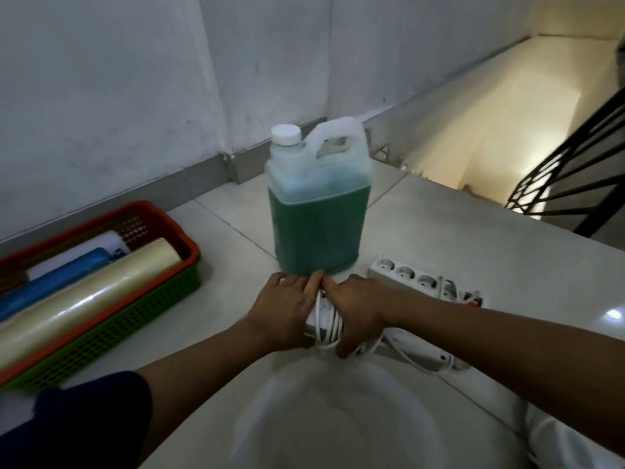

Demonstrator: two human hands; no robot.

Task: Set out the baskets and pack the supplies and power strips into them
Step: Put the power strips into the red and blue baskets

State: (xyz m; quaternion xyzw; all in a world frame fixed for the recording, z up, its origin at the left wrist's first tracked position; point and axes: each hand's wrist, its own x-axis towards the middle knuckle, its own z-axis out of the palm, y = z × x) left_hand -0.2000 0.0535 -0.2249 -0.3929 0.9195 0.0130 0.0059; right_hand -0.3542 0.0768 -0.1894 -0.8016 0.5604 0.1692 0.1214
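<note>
Both arms reach forward over the floor [439, 231], just before the one green-filled jug [318, 211]. The left hand [280, 313] and right hand [358, 313] together clasp a cord-wrapped power strip [326, 321]. A second power strip [416, 279] lies right of the jug. Left of it, two nested baskets [135, 299] hold three rolls [91, 292].

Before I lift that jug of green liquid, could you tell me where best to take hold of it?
Take the jug by its moulded handle at the top, beside the white cap. It stands upright on the floor, so come from above and curl your fingers through the loop. The body is broad and smooth-sided, and looks mostly full, so probably heavy.
</note>
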